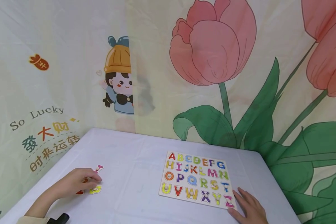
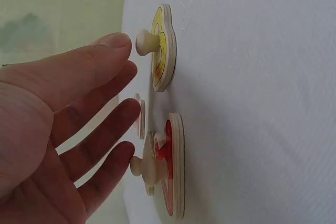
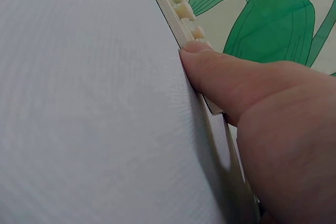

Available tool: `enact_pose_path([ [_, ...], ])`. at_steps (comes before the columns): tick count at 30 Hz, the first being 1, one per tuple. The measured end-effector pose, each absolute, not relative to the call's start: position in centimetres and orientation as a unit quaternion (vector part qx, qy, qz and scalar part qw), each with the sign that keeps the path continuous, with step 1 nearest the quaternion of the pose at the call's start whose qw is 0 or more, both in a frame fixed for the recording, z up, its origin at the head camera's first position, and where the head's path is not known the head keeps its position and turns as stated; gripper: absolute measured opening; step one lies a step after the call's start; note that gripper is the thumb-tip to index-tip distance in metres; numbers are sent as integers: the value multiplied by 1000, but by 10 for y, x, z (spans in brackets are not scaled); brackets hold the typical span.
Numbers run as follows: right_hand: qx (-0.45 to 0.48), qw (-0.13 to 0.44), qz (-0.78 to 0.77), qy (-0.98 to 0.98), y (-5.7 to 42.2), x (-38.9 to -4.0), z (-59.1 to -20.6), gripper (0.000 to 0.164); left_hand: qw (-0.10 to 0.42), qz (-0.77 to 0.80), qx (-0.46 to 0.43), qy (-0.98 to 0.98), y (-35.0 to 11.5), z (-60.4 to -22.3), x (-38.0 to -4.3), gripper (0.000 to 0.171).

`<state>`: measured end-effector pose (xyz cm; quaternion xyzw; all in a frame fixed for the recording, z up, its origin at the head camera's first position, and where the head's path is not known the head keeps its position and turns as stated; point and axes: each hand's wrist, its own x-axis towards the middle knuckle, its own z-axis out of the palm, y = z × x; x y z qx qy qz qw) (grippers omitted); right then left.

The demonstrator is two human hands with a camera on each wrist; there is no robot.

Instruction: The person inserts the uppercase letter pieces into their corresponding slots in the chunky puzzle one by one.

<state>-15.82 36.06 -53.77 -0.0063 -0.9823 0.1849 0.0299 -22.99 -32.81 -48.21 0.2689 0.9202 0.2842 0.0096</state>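
My left hand point(image 1: 82, 180) hovers over several loose wooden letter pieces on the left of the table. In the left wrist view its thumb tip is close to the round knob of a yellow letter piece point(image 2: 158, 51), with a small gap between. The lower fingers are close to the knobs of a red letter piece point(image 2: 177, 166) and a piece behind it. A pink letter piece point(image 1: 99, 168) lies just beyond the fingers. My right hand point(image 1: 250, 207) touches the near right corner of the alphabet puzzle board point(image 1: 197, 181), thumb at its near edge, fingers along its right side.
The board carries rows of colourful letters, with small knobs point(image 3: 184, 11) standing up from it. A white cloth point(image 1: 134, 174) covers the table. Printed curtains with tulips point(image 1: 212, 49) hang behind and beside it. A black device point(image 1: 60, 218) is by the left wrist.
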Motion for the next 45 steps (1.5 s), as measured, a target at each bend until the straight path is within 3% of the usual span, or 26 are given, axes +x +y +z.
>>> enact_pose_path([
  [14,-15,-2,199,-980,356,-159,-529,97,57,252,283,924,-339,-478,-235,10],
  [26,-3,26,181,-983,355,-157,-529,94,72,265,297,915,-336,-483,-242,7],
  [35,-11,5,185,-983,355,-158,-528,97,15,269,306,913,-323,-484,-250,7],
  [45,-12,14,192,-981,356,-156,-531,96,-102,279,321,899,-252,-477,-277,11],
])
